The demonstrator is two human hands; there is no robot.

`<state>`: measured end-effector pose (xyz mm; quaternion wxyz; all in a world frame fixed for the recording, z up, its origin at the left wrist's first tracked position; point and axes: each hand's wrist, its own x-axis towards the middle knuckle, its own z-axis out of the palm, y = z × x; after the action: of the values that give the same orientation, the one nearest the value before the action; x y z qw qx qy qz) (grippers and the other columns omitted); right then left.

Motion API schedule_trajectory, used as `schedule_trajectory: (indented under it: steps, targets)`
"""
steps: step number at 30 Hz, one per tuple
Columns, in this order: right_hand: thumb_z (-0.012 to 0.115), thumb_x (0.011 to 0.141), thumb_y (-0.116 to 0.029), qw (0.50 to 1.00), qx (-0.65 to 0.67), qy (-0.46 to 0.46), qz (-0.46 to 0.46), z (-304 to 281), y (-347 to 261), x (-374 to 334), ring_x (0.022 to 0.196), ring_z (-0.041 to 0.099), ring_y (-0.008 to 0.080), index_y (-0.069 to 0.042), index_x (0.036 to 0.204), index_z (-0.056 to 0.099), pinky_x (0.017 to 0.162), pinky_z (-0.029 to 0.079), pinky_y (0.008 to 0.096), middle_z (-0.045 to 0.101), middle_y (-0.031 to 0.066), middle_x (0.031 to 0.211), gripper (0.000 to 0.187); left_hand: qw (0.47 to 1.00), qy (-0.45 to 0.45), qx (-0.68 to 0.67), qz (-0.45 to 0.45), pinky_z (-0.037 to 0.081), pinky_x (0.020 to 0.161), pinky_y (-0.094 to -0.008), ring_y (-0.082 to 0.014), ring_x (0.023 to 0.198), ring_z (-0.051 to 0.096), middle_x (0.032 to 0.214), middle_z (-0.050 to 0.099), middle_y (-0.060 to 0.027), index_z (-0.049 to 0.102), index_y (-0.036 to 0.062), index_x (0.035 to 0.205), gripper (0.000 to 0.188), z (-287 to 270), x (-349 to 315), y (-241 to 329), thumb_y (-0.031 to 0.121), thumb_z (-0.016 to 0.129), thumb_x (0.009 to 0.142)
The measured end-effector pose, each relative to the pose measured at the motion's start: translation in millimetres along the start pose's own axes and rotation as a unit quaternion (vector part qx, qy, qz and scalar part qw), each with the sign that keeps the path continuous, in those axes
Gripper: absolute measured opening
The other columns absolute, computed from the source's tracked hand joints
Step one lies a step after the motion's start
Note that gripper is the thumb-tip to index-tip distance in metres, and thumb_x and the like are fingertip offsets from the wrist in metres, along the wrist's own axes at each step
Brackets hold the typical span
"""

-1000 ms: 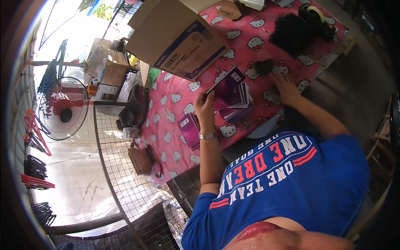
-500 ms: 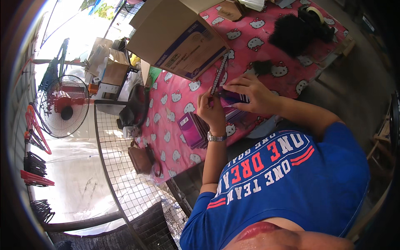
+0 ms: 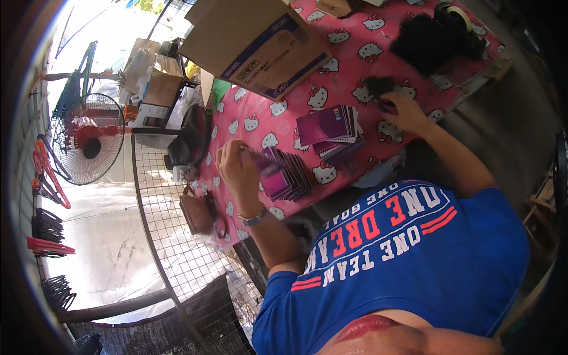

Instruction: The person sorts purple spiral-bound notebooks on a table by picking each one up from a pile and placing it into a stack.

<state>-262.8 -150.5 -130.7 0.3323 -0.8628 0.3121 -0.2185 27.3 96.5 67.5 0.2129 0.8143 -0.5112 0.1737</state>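
Note:
My left hand (image 3: 238, 171) is closed on the edge of a purple spiral notebook (image 3: 260, 158), blurred by motion, over the left stack of notebooks (image 3: 290, 180). A second stack of purple spiral notebooks (image 3: 324, 125) lies to the right, its top ones fanned unevenly, with neither hand on it. My right hand (image 3: 407, 115) is farther right on the table, its fingers bent together beside a small dark fuzzy clump (image 3: 378, 86). Something dark shows at those fingertips, too small to make out.
A pink patterned cloth covers the table (image 3: 248, 121). An open cardboard box (image 3: 278, 65) stands at the back. A black bristly heap (image 3: 417, 44) and a tape roll (image 3: 460, 18) lie far right. A brown bag (image 3: 198, 213) sits at the left edge; a fan (image 3: 92, 139) stands beyond.
My hands have parted: the left moved left over the left stack with a notebook, the right moved right toward the dark clump. The right stack is now uncovered.

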Motion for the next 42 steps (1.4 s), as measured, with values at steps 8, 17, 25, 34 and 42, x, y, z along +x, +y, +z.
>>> schedule_trajectory:
  steps: [8, 17, 25, 34, 42]
  targets:
    - [0.066, 0.081, -0.023, 0.962, -0.206, 0.176, -0.028, 3, 87, 55, 0.102, 0.058, 0.0333, -0.007, 0.103, 0.059, 0.088, 0.048, 0.0436, 0.058, 0.0138, 0.1, 0.028, 0.98, -0.139, 0.077, -0.116, 0.046, 0.086, -0.043, -0.0326, 0.103, 0.058, 0.098, 0.064, -0.011, 0.068, 0.0108, 0.094, 0.018, 87, -36, -61, 0.014, 0.059, 0.079]
    - [0.056, 0.084, -0.012, 0.898, -0.426, 0.114, 0.001, -40, 133, 99, 0.092, 0.062, 0.0272, -0.006, 0.092, 0.059, 0.083, 0.052, 0.0379, 0.059, 0.0113, 0.094, 0.011, 0.978, -0.086, -0.094, 0.166, 0.048, 0.089, -0.0431, -0.0324, 0.102, 0.058, 0.106, 0.062, -0.0114, 0.066, 0.0065, 0.098, 0.025, 111, -36, 55, 0.009, 0.07, 0.073]
    - [0.053, 0.082, -0.005, 0.953, -0.2, 0.225, 0.024, -65, 71, 102, 0.09, 0.063, 0.0353, -0.001, 0.102, 0.062, 0.084, 0.051, 0.0451, 0.062, 0.0179, 0.097, 0.022, 0.951, -0.18, -0.094, 0.235, 0.049, 0.088, -0.0414, -0.0299, 0.095, 0.061, 0.098, 0.065, -0.0097, 0.064, 0.007, 0.102, 0.021, 113, -32, 65, 0.008, 0.062, 0.081]
    - [0.07, 0.085, -0.013, 0.962, 0.179, -0.02, -0.204, -18, -81, 55, 0.087, 0.061, 0.023, -0.007, 0.1, 0.073, 0.078, 0.049, 0.0344, 0.064, 0.0089, 0.086, 0.016, 0.974, -0.119, -0.073, 0.179, 0.039, 0.089, -0.0438, -0.0321, 0.095, 0.057, 0.096, 0.063, -0.0125, 0.059, 0.0064, 0.107, 0.019, 112, 2, 78, 0.014, 0.055, 0.09]
    - [0.071, 0.079, -0.003, 0.954, 0.187, 0.046, -0.228, -22, -86, 54, 0.091, 0.06, 0.0212, -0.008, 0.096, 0.073, 0.084, 0.046, 0.0349, 0.062, 0.0035, 0.09, 0.018, 0.975, -0.105, -0.077, 0.178, 0.039, 0.087, -0.0432, -0.0316, 0.093, 0.056, 0.095, 0.063, -0.0119, 0.058, 0.0066, 0.104, 0.016, 113, -1, 81, 0.016, 0.057, 0.09]
